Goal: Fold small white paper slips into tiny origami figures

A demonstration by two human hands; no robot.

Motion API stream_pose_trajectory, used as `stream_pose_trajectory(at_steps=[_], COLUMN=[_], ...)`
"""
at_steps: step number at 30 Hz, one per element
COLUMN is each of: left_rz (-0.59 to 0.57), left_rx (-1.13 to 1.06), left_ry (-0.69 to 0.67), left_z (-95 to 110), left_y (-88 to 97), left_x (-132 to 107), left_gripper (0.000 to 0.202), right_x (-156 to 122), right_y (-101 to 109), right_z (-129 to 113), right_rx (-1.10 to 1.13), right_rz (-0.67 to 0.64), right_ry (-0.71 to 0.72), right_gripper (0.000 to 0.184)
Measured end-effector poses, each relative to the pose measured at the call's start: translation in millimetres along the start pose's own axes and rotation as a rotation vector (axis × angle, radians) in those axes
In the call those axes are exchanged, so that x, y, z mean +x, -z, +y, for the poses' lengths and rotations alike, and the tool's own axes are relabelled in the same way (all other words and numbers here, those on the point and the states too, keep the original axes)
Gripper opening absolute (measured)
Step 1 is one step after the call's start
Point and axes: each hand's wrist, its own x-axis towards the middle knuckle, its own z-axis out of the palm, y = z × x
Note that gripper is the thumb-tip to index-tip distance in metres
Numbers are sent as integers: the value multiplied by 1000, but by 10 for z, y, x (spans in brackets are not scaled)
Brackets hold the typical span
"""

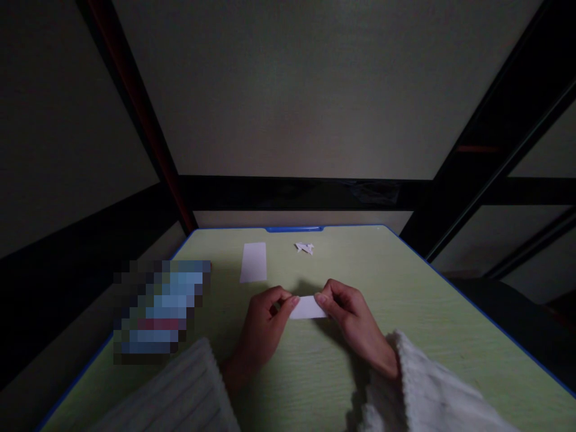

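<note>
A small white rectangle of paper [308, 308] is stretched between my two hands, just above the table. My left hand [269, 324] pinches its left end between thumb and fingers. At the right end, my right hand [348, 315] grips it the same way, thumb on top. Whether the paper is folded into layers I cannot tell. Beyond my hands lies a small folded paper figure [305, 247] with pointed ends. To its left a white sheet of paper [254, 262] lies flat.
The pale green table [405, 360] has a blue edge and a blue handle-like piece [294, 229] at the far side. A pixelated, blurred-out object [166, 309] lies at the left. Behind the table stands a pale panel [306, 90] with dark framing.
</note>
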Motion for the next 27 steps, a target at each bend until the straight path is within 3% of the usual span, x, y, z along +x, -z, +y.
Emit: stream_pose_trajectory(at_steps=[7,14,22,25,27], left_rz=[14,-145,-12,35,33], left_rx=[-109,-271,-312,-352,-358], left_ry=[51,183,237,217,206], left_z=[-31,-49,-10,-6,-16], left_y=[10,-29,22,45,51], left_x=[41,39,83,100,105], left_gripper=[17,6,10,12,14], right_x=[27,2,-12,-27,-33], right_y=[-15,-19,-16,-7,5], right_z=[48,18,22,7,2], right_rx=[45,-4,-147,-152,-156], right_rz=[-61,-60,-143,-133,-126], right_ry=[11,45,51,167,270], right_gripper=[27,25,20,7,15])
